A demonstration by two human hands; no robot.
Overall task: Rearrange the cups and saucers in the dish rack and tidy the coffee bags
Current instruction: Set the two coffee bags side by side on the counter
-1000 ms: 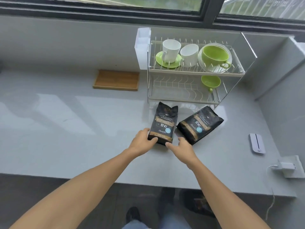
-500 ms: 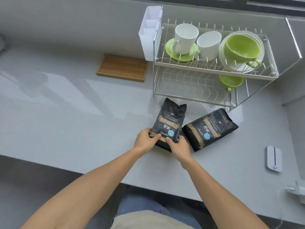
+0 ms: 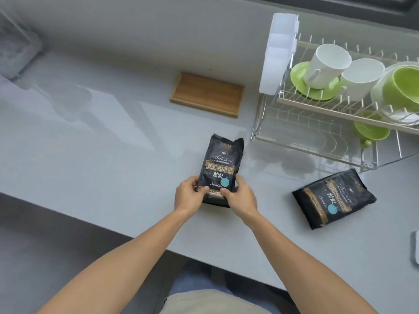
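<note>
A black coffee bag (image 3: 221, 163) is held by its bottom end over the grey counter, my left hand (image 3: 189, 194) on its left corner and my right hand (image 3: 241, 196) on its right corner. A second black coffee bag (image 3: 333, 198) lies flat and slanted to the right. The wire dish rack (image 3: 317, 134) stands at the back right. Its top shelf holds a white cup (image 3: 327, 64) on a green saucer (image 3: 315, 89), another white cup (image 3: 362, 77), and a green cup (image 3: 402, 88) on a white saucer. A green cup (image 3: 370, 130) sits on the lower shelf.
A wooden tray (image 3: 207, 94) lies on the counter (image 3: 102, 143) left of the rack. A white cutlery holder (image 3: 280, 53) hangs on the rack's left end. A white flat device (image 3: 415, 250) shows at the right edge. The counter's front edge runs just below my hands.
Both hands have carried the first bag to the left, away from the second bag. The view has swung left and lower, so the rack now sits at the right edge.
</note>
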